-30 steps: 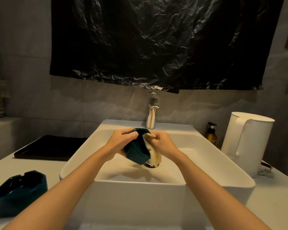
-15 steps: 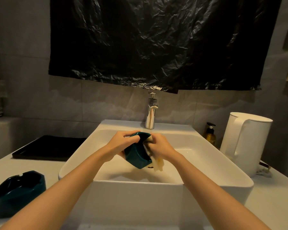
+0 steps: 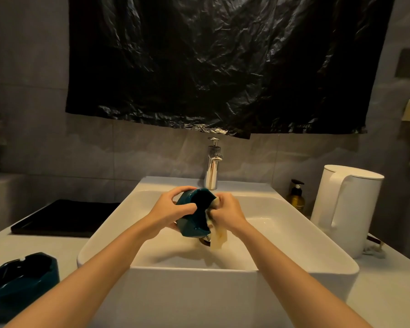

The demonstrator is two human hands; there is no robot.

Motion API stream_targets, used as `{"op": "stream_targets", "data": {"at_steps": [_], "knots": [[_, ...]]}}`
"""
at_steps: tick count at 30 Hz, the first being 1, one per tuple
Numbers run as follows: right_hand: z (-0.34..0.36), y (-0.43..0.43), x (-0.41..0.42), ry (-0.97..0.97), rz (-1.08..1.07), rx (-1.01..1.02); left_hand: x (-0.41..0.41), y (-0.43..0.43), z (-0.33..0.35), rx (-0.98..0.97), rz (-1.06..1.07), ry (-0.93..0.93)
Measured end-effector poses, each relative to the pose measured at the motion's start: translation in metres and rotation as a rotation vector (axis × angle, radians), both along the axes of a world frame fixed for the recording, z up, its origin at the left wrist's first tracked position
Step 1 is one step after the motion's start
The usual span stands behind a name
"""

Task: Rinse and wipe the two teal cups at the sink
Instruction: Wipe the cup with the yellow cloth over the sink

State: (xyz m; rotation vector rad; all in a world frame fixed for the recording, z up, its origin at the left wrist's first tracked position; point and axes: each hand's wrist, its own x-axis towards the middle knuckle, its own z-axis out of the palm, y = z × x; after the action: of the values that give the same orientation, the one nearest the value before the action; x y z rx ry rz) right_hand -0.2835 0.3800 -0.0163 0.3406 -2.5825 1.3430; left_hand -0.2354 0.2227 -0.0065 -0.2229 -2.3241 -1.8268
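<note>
Over the white sink basin point(image 3: 301, 233), my left hand point(image 3: 169, 210) grips a teal cup point(image 3: 194, 223), tilted with its mouth turned toward my right hand. My right hand point(image 3: 227, 211) holds a pale yellow cloth point(image 3: 219, 235) against the cup's rim, and the cloth's end hangs down toward the drain. A second teal cup point(image 3: 21, 287) stands on the counter at the lower left, apart from both hands. The chrome tap point(image 3: 212, 170) stands behind the basin; no water is seen running.
A white kettle point(image 3: 346, 209) stands on the counter right of the basin, with a small amber pump bottle point(image 3: 296, 197) behind it. A black tray point(image 3: 64, 217) lies left of the basin. Black plastic sheet point(image 3: 223, 62) hangs on the wall above.
My left hand has turned the cup so its mouth faces more toward my right hand, and the cloth has shifted along the rim. The view has tilted slightly.
</note>
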Motion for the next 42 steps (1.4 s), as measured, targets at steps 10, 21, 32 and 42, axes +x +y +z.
{"op": "stream_targets", "data": {"at_steps": [10,21,32,42], "knots": [[0.005,0.002,0.011,0.148,0.186,0.123,0.002,-0.003,0.000,-0.041,-0.025,0.028],[-0.002,0.005,0.007,0.136,0.135,0.377,0.001,-0.003,-0.001,-0.104,-0.050,-0.018],[0.002,0.003,0.011,0.246,-0.116,0.274,0.001,0.005,0.004,0.045,-0.080,-0.002],[0.001,0.007,0.010,0.314,0.109,0.232,0.003,-0.001,-0.003,-0.083,-0.108,0.034]]}}
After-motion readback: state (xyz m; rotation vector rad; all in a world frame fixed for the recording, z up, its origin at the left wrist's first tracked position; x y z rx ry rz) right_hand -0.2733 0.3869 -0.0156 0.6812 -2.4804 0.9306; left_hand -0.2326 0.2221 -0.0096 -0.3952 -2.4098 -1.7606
